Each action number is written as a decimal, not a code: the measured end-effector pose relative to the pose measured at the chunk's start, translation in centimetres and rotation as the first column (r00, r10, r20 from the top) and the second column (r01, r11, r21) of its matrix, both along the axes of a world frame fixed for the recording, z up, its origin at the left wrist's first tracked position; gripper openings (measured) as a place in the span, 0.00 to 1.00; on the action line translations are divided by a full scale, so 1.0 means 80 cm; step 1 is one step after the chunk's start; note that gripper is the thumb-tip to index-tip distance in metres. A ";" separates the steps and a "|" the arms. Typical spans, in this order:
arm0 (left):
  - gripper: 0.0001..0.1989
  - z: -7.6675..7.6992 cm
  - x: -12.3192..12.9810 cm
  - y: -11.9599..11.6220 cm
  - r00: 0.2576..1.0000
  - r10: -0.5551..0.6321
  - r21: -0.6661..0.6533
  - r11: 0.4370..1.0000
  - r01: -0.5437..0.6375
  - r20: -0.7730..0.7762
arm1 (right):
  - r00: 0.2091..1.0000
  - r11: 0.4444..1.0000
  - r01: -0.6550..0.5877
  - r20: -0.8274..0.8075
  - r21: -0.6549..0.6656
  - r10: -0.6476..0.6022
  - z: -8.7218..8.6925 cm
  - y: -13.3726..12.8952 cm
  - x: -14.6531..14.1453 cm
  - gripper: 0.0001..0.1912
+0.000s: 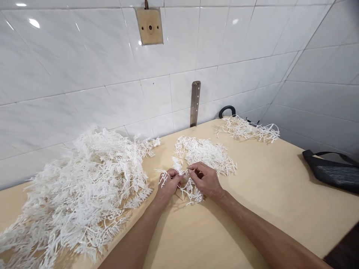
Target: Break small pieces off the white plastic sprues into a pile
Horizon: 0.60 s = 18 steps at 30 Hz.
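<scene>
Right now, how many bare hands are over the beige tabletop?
2: the bare left hand, holding white branching strands, and the bare right hand, close beside it.

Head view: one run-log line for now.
left hand: holding white sprigs; right hand: fingertips beside them; large white pile: left; black bag: far right

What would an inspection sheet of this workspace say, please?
Surface: tan tabletop, partly covered.
Job's things: large white pile at left, middle pile, far-right pile; loose strands by the hands.
Clutter: black bag at right; black loop behind the far-right pile.
Hands: left hand holds white branching pieces; right hand close beside, its grip unclear.
Cables: short cord above wall plate.
Surroundings: tiled wall, upright metal strip.
</scene>
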State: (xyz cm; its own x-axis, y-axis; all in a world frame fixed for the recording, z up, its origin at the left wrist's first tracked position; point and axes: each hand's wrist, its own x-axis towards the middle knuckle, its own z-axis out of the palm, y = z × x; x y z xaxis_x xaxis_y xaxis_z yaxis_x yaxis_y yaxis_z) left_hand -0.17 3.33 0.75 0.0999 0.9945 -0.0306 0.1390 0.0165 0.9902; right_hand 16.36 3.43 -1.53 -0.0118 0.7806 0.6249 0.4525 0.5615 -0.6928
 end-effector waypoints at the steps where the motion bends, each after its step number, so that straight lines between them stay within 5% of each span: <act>1: 0.13 0.000 0.000 -0.001 1.000 -0.002 -0.013 1.000 0.002 0.012 | 1.000 1.000 0.003 0.009 0.002 -0.003 -0.001 0.000 0.000 0.05; 18: 0.13 0.008 0.008 -0.009 0.994 0.086 -0.046 0.995 -0.083 0.074 | 0.990 0.994 0.050 0.129 0.102 -0.063 -0.013 0.003 -0.012 0.07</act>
